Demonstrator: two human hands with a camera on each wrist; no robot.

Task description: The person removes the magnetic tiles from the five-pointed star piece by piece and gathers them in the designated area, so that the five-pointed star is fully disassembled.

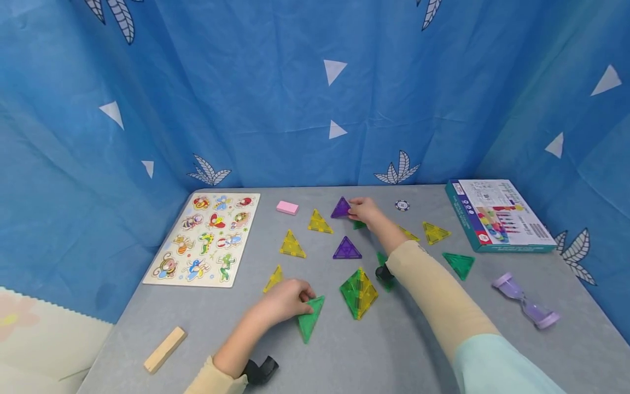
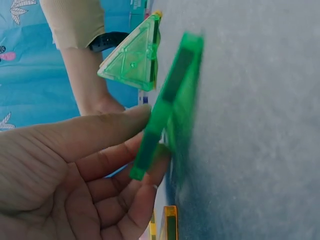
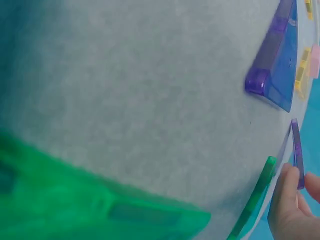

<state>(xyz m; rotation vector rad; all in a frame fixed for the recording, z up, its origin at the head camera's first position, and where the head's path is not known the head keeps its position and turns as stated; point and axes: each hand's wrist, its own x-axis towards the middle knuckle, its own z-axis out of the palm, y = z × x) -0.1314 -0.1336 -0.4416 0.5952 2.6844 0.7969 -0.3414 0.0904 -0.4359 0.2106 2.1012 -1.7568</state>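
My left hand [image 1: 287, 301] pinches a green triangular magnetic tile [image 1: 309, 324] between thumb and fingers; in the left wrist view the tile [image 2: 172, 92] stands edge-on, tilted over the table. Farther back, my right hand [image 1: 365, 210] has its fingers on a purple triangular tile [image 1: 339, 208]. The right wrist view shows that purple tile [image 3: 298, 155] raised on edge between thumb and fingers. A second purple tile [image 1: 346, 249] lies flat nearer to me. Between the arms stands a pyramid of green and yellow tiles [image 1: 358, 294]. One green tile [image 1: 360, 224] sits just under the right hand.
Several yellow tiles [image 1: 292, 245] lie around the middle, and a green tile [image 1: 459, 265] lies right. An insect puzzle board [image 1: 204, 238], pink block [image 1: 287, 207] and wooden block [image 1: 165, 350] are left. Right are a poker chip [image 1: 402, 205], box [image 1: 502, 216] and hourglass [image 1: 525, 301].
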